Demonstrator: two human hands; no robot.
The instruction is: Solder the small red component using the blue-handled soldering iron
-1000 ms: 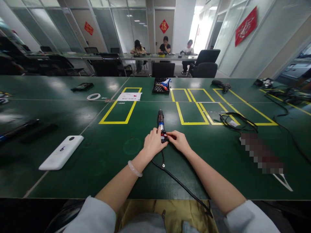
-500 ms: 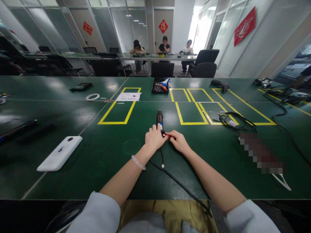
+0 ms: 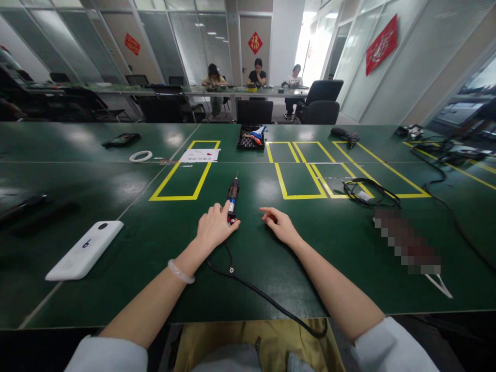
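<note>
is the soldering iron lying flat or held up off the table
Lying flat. The soldering iron rests lengthwise on the table, tip pointing away; the left hand rests on its near end, not lifting it.

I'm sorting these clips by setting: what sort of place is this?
Probably a workshop or training room in an office: long green table marked with yellow tape rectangles, a tray of tools, a corded soldering iron under the left hand, people seated behind.
</note>
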